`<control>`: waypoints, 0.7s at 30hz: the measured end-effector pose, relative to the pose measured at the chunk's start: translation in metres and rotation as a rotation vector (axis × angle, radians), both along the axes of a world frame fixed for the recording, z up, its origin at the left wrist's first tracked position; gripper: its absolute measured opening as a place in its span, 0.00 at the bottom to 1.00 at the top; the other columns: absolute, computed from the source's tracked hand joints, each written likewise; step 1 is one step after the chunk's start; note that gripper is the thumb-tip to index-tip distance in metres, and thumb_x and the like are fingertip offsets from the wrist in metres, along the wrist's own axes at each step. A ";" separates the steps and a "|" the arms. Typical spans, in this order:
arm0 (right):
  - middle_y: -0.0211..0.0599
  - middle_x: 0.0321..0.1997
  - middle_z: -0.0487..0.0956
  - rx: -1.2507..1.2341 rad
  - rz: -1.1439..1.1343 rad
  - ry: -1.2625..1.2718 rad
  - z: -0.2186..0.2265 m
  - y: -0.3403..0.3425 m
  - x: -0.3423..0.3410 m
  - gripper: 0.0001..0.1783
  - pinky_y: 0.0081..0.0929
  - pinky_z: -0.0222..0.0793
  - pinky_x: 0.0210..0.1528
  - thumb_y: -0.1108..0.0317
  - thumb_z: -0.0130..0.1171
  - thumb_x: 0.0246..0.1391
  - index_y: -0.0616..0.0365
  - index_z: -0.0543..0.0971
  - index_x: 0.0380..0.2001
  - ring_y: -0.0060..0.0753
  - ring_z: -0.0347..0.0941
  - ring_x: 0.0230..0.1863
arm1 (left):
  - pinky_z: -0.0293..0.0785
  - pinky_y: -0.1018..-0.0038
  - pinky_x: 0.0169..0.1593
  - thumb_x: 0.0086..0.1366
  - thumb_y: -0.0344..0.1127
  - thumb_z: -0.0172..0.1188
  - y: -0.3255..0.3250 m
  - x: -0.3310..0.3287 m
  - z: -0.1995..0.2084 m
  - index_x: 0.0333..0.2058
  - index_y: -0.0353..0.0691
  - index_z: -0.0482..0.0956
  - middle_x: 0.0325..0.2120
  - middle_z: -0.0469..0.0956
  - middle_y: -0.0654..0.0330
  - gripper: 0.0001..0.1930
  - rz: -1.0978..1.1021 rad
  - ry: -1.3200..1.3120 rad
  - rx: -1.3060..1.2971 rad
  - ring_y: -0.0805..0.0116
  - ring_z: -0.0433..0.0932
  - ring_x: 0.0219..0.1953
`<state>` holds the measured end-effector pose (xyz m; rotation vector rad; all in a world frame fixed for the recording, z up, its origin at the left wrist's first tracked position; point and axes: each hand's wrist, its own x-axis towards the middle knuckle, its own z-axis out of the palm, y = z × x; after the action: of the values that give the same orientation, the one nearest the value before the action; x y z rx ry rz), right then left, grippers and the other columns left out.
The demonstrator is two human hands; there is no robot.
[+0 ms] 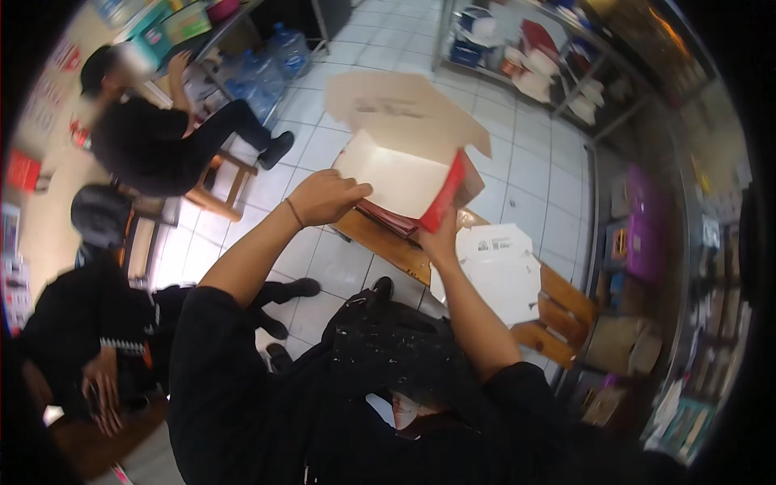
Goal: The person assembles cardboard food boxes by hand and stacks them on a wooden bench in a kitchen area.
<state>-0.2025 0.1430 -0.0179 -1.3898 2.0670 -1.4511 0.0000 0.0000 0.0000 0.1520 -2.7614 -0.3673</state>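
Note:
In front of me a cardboard box is held up, cream inside and red outside. Its wide brown flap stands open on the far side, and a red side panel faces right. My left hand is closed on the box's left wall, with the thumb over the rim. From below, my right hand grips the near right corner; its fingers are mostly hidden behind the red panel. Beside that hand, white flat cardboard sheets lie on a slatted wooden bench.
At left one person sits on a wooden stool, and another person in black sits nearer. Large water bottles stand behind them. Metal shelves with packages are at far right; purple bins line the right side. The floor is white-tiled.

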 end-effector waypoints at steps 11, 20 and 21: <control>0.41 0.22 0.75 0.245 -0.145 -0.400 -0.009 -0.061 0.056 0.20 0.28 0.66 0.31 0.72 0.51 0.41 0.63 0.71 0.42 0.32 0.72 0.25 | 0.66 0.68 0.22 0.52 0.38 0.52 -0.075 0.041 0.017 0.36 0.49 0.68 0.16 0.70 0.63 0.11 -0.011 -0.342 -0.417 0.63 0.72 0.16; 0.33 0.19 0.71 0.208 -0.097 -0.496 -0.012 -0.073 0.058 0.21 0.22 0.65 0.25 0.75 0.53 0.39 0.66 0.69 0.42 0.25 0.68 0.21 | 0.67 0.66 0.27 0.54 0.38 0.50 -0.083 0.024 0.023 0.44 0.53 0.67 0.22 0.72 0.61 0.16 -0.023 -0.417 -0.330 0.62 0.74 0.21; 0.33 0.22 0.72 0.258 -0.066 -0.497 -0.009 -0.071 0.057 0.20 0.18 0.64 0.23 0.75 0.53 0.44 0.66 0.67 0.43 0.20 0.68 0.22 | 0.68 0.65 0.30 0.54 0.42 0.52 -0.086 0.019 0.026 0.46 0.51 0.66 0.26 0.73 0.59 0.19 -0.154 -0.432 -0.199 0.60 0.74 0.23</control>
<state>-0.1457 0.0720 -0.0264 -0.7727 1.8982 -1.3271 0.0187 -0.0857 0.0259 -0.0382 -3.2260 -0.1019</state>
